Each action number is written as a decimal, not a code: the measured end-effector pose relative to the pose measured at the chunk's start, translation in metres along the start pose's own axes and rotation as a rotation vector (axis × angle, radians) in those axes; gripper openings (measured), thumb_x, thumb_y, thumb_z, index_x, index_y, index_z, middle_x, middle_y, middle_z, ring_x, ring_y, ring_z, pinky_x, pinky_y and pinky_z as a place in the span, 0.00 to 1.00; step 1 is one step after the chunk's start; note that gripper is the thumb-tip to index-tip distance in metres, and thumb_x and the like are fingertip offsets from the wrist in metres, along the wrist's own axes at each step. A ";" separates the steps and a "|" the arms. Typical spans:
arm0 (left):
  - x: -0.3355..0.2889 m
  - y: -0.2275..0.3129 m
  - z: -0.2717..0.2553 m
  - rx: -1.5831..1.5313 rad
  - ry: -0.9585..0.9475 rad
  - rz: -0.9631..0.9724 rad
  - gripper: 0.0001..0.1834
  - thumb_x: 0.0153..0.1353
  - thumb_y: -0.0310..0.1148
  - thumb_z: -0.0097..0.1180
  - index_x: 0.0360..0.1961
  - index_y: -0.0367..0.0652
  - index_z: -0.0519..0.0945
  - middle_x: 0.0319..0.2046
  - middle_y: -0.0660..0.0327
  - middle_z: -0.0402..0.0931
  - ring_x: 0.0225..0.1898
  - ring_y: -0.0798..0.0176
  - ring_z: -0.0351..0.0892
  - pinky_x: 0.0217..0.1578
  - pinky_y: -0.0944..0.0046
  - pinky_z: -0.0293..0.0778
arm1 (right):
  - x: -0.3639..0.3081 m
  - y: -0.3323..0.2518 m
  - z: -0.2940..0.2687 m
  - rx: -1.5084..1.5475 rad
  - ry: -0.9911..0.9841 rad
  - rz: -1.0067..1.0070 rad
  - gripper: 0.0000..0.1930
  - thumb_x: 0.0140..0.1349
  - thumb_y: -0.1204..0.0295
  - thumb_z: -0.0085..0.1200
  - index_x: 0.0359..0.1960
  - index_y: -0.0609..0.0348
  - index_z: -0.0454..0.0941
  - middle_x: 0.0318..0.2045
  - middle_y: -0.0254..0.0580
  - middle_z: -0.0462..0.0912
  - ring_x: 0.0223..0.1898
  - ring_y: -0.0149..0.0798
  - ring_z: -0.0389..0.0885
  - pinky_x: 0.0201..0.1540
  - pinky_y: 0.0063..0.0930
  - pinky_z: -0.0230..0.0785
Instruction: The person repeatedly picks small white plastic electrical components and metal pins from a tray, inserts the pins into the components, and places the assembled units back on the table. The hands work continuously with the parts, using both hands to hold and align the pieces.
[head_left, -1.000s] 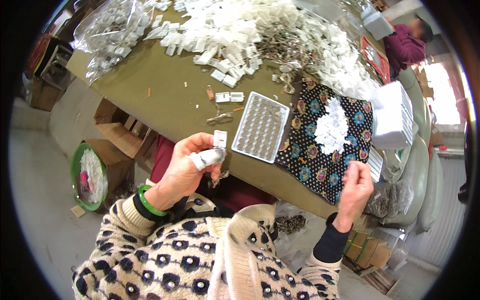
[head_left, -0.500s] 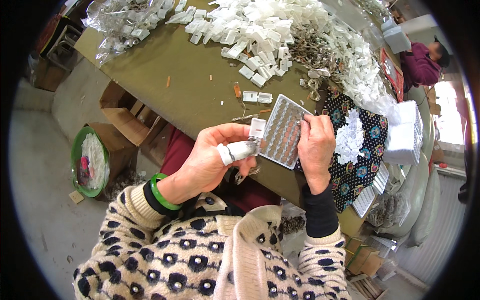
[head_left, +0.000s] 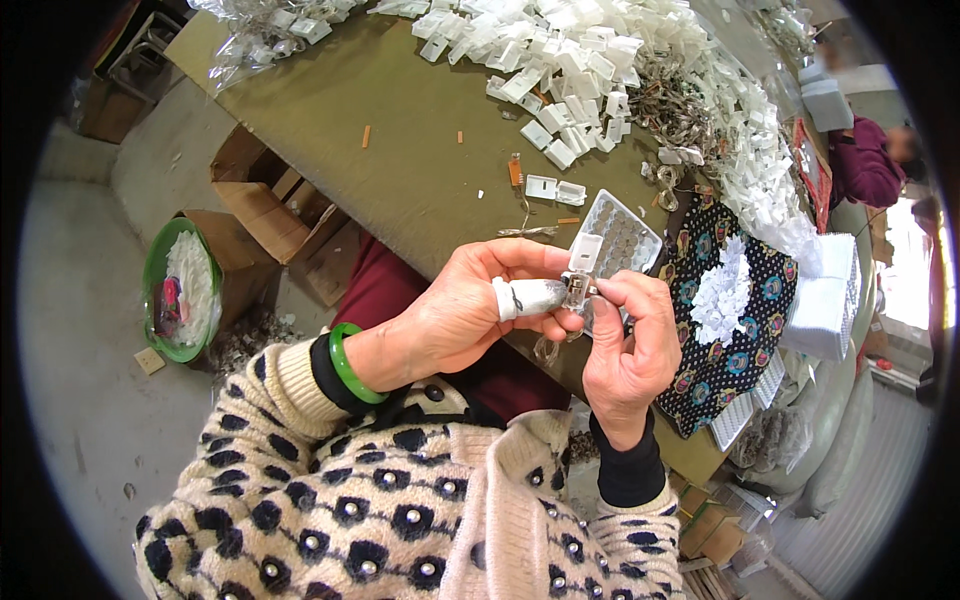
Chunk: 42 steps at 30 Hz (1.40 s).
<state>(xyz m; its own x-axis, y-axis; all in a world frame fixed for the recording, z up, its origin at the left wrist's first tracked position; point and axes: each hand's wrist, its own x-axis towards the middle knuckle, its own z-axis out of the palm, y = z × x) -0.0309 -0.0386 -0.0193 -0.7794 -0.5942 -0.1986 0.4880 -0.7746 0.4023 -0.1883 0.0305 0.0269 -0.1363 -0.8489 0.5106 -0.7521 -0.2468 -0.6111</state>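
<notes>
My left hand point(head_left: 445, 300) is closed around a small white plastic battery case point(head_left: 587, 254), its lid flipped up and metal contacts showing inside. White wrapping with a dark line covers one of its fingers. The thumb and finger of my right hand point(head_left: 635, 355) pinch at the case's right side; what they hold is too small to make out. Just behind the hands lies a white tray point(head_left: 641, 222) with rows of small round metallic pieces, partly covered by my right hand. Thin clear wire hangs below my left fingers.
Many white cases point(head_left: 575, 60) are heaped across the back of the table point(head_left: 330, 90). Beyond the tray, an open case point(head_left: 541, 187) lies beside an orange strip point(head_left: 515, 170). Small white pieces point(head_left: 722, 290) rest on patterned cloth point(head_left: 690, 370) at right, near stacked white trays point(head_left: 822, 295). A green basin point(head_left: 160, 255) stands left.
My right hand has moved from the tray to the open case in my left hand, fingers now touching it. The whole view has shifted slightly.
</notes>
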 end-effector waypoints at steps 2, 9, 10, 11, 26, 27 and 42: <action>-0.001 -0.001 0.001 0.005 0.006 0.003 0.17 0.64 0.29 0.58 0.52 0.34 0.76 0.44 0.48 0.81 0.38 0.55 0.85 0.36 0.60 0.85 | 0.000 0.001 0.005 -0.034 0.032 -0.055 0.09 0.56 0.84 0.60 0.38 0.64 0.78 0.33 0.47 0.79 0.32 0.43 0.78 0.34 0.31 0.72; -0.004 -0.004 0.003 -0.027 0.043 0.004 0.14 0.63 0.28 0.60 0.48 0.33 0.77 0.38 0.52 0.81 0.33 0.60 0.85 0.29 0.64 0.83 | -0.001 0.001 0.009 -0.092 0.013 -0.157 0.11 0.54 0.85 0.61 0.39 0.64 0.77 0.33 0.46 0.77 0.31 0.45 0.76 0.32 0.34 0.70; -0.005 -0.004 0.004 -0.014 0.058 0.001 0.13 0.63 0.27 0.60 0.47 0.33 0.78 0.38 0.53 0.81 0.33 0.60 0.84 0.29 0.64 0.83 | -0.001 0.001 0.007 -0.085 -0.010 -0.161 0.11 0.54 0.85 0.61 0.39 0.64 0.77 0.33 0.46 0.77 0.31 0.45 0.75 0.32 0.34 0.70; -0.006 -0.005 0.004 -0.006 0.051 0.006 0.12 0.63 0.27 0.60 0.47 0.33 0.78 0.37 0.53 0.81 0.33 0.60 0.84 0.29 0.64 0.83 | -0.001 0.002 0.006 -0.060 -0.046 -0.151 0.11 0.54 0.85 0.61 0.39 0.64 0.77 0.33 0.46 0.77 0.31 0.46 0.75 0.32 0.34 0.70; -0.018 -0.012 0.011 0.186 -0.060 0.127 0.09 0.62 0.24 0.59 0.43 0.34 0.77 0.41 0.52 0.79 0.36 0.59 0.84 0.31 0.65 0.83 | -0.017 -0.016 -0.004 1.120 -0.088 0.759 0.20 0.64 0.80 0.57 0.54 0.63 0.64 0.42 0.40 0.75 0.42 0.30 0.77 0.43 0.23 0.74; -0.018 -0.013 0.011 0.195 -0.057 0.117 0.09 0.63 0.24 0.59 0.43 0.35 0.77 0.39 0.54 0.80 0.34 0.62 0.83 0.31 0.67 0.82 | -0.018 -0.016 -0.004 1.064 -0.089 0.720 0.21 0.64 0.79 0.57 0.56 0.63 0.64 0.43 0.40 0.76 0.42 0.30 0.77 0.44 0.23 0.74; -0.031 -0.022 0.014 0.020 -0.082 0.001 0.13 0.64 0.33 0.60 0.46 0.38 0.74 0.40 0.46 0.80 0.36 0.55 0.85 0.26 0.68 0.79 | -0.033 -0.019 -0.012 0.644 0.078 0.557 0.10 0.64 0.82 0.56 0.47 0.68 0.77 0.39 0.47 0.85 0.40 0.33 0.83 0.47 0.24 0.75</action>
<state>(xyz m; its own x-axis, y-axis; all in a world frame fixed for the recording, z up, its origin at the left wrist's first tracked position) -0.0226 0.0002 -0.0099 -0.8089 -0.5745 -0.1250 0.4812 -0.7690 0.4208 -0.1777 0.0686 0.0293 -0.4389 -0.8965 0.0598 -0.0526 -0.0408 -0.9978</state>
